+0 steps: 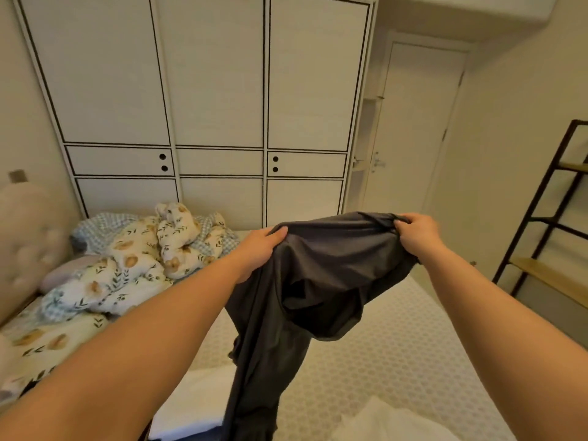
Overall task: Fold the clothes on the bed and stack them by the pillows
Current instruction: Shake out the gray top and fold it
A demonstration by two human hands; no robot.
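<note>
Both hands grip the top edge of the dark garment, left hand point(259, 246) and right hand point(413, 232) held apart, so the dark garment point(318, 291) hangs open above the bed point(397, 345); probably to straighten it before folding; pillows point(133, 249) lie far left.

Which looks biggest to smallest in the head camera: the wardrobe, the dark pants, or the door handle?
1. The wardrobe, filling most of the wall.
2. The dark pants, held up near the camera, so they look bigger than they are.
3. The door handle, tiny and far away.
</note>
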